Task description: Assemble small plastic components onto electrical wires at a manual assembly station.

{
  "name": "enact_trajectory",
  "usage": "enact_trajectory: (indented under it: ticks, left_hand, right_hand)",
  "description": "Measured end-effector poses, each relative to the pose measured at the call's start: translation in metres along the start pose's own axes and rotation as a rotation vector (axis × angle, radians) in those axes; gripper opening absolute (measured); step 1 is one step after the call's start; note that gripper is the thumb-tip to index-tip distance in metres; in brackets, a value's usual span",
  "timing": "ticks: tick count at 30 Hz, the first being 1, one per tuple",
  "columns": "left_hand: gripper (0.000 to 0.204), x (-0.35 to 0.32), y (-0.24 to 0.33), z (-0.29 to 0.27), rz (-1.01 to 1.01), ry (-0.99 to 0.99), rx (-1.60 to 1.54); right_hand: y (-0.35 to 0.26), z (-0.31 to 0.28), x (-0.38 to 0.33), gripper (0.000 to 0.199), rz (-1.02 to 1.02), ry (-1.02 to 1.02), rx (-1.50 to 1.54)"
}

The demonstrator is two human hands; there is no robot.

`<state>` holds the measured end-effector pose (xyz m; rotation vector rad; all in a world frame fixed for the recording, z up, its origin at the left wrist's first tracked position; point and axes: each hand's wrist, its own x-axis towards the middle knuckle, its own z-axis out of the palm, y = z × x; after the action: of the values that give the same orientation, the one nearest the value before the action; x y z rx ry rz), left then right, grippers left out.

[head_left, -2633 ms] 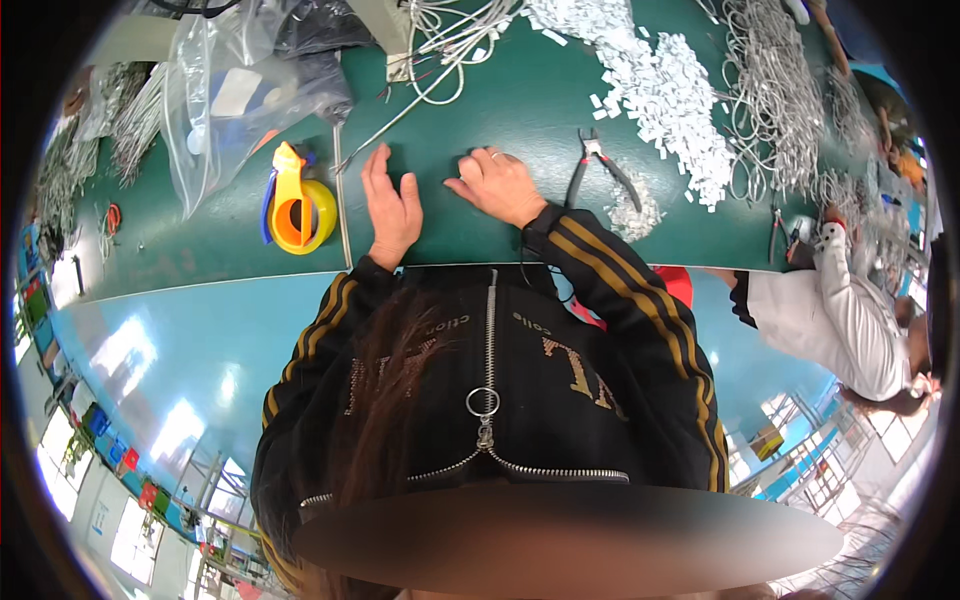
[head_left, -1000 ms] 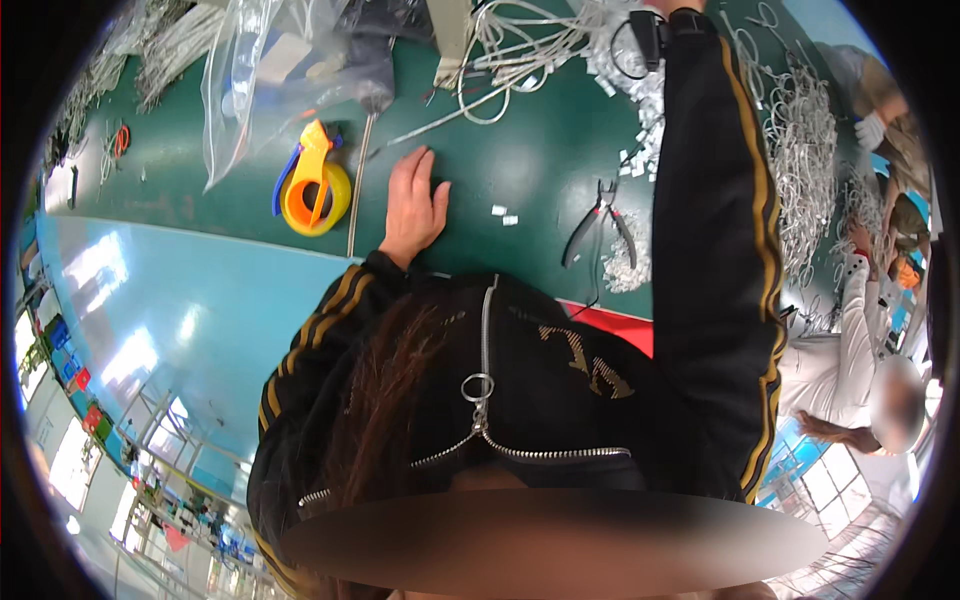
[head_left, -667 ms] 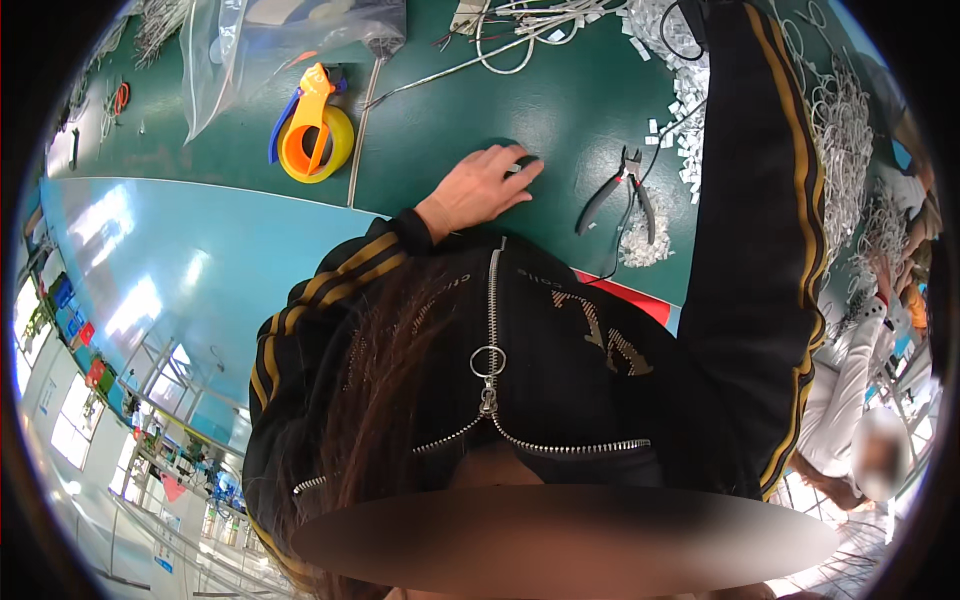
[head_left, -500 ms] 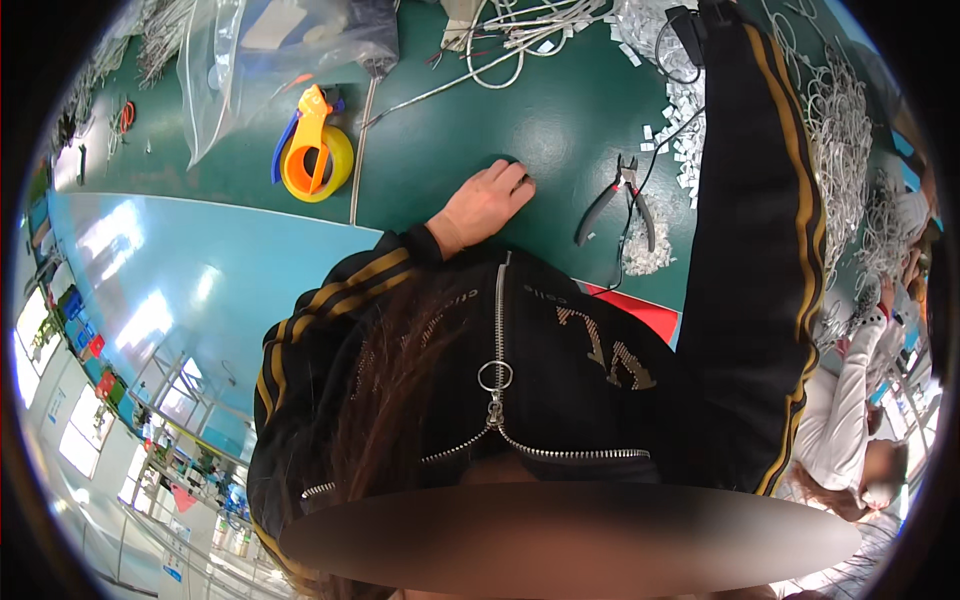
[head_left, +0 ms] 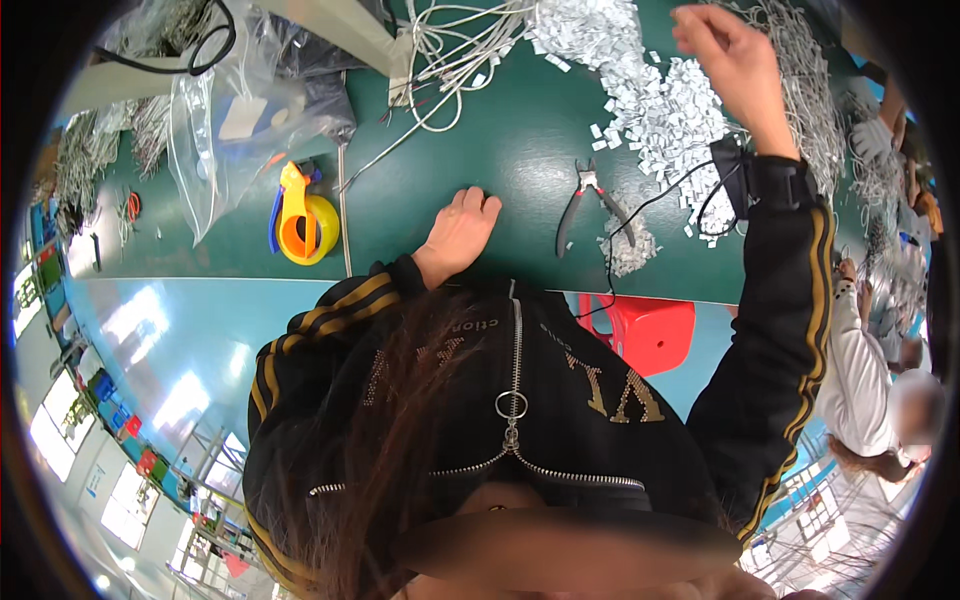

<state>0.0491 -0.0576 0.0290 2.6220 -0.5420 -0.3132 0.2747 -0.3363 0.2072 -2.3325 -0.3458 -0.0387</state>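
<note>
a: where were the white pieces (head_left: 680, 120)?
b: loose pile, upper right of the green table (head_left: 530, 130), a few strays at its left edge.
a: what changed?
b: right hand (head_left: 735, 65) had come back into view at the top, between the pile and the cable heap (head_left: 812, 110). sleeve no longer covered the pile, so i'd call it easier to reach.
a: grip?
b: right: fingers loosely bent, no piece visible, couldn't tell if it held one. left hand (head_left: 460, 235): down on the table, fingers curled under, couldn't tell either. two loose pieces beside it a second ago were out of sight, maybe beneath it.
a: anything in the way?
b: black cord (head_left: 612, 265) from the right wrist, running past the pliers (head_left: 588, 182) and clippings (head_left: 630, 252). snag risk, i'd say. tape dispenser (head_left: 304, 228) and plastic bag (head_left: 222, 150) were off left, apart from both hands.
</note>
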Motion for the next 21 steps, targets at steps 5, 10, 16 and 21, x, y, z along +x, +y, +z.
enact_trajectory:
  ticks: [5, 10, 16, 21]
  left_hand:
    - [0.014, 0.056, -0.009, -0.035, 0.074, 0.234, -0.222]
    - [0.015, 0.23, 0.014, -0.141, 0.348, 0.774, -0.144]
    - [0.01, 0.318, -0.022, -0.129, 0.173, 0.525, 0.004]
    - [0.014, 0.319, -0.049, -0.111, 0.301, 0.666, 0.101]
  right_hand:
    - [0.031, 0.017, -0.032, 0.023, 0.213, -0.058, 0.166]
    - [0.064, 0.046, -0.058, 0.024, 0.239, -0.19, 0.139]
    - [0.083, 0.097, -0.076, 0.02, 0.242, -0.209, 0.127]
    - [0.069, 0.158, -0.045, 0.017, -0.076, -0.032, -0.199]
